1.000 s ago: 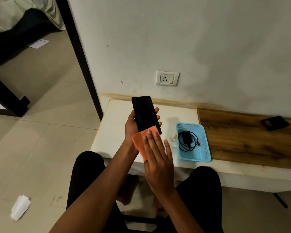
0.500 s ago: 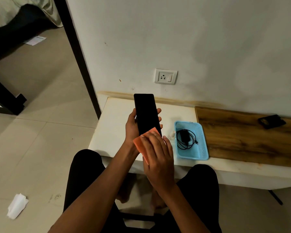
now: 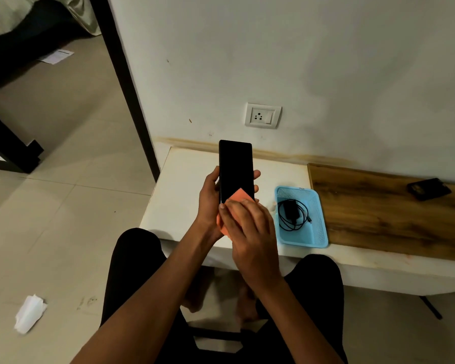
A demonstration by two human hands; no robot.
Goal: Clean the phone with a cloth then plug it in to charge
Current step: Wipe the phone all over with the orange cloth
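A black phone [image 3: 235, 166] stands upright over the white table, its dark screen facing me. My left hand [image 3: 208, 203] grips its lower half from behind, fingertips showing at the right edge. An orange cloth [image 3: 239, 194] lies on the bottom of the screen, pressed there by the flat fingers of my right hand [image 3: 250, 227]. A black charger with its coiled cable [image 3: 292, 214] lies in a blue basket [image 3: 318, 232] to the right. A white wall socket [image 3: 262, 116] sits above the table.
The white table [image 3: 179, 190] joins a wooden board [image 3: 378, 211] on the right, where a small black object [image 3: 428, 189] lies near the wall. A crumpled white tissue [image 3: 29, 312] is on the floor at left. My knees are under the table edge.
My right hand has slid the orange cloth up onto the lower screen. The phone has turned more upright in my left hand.
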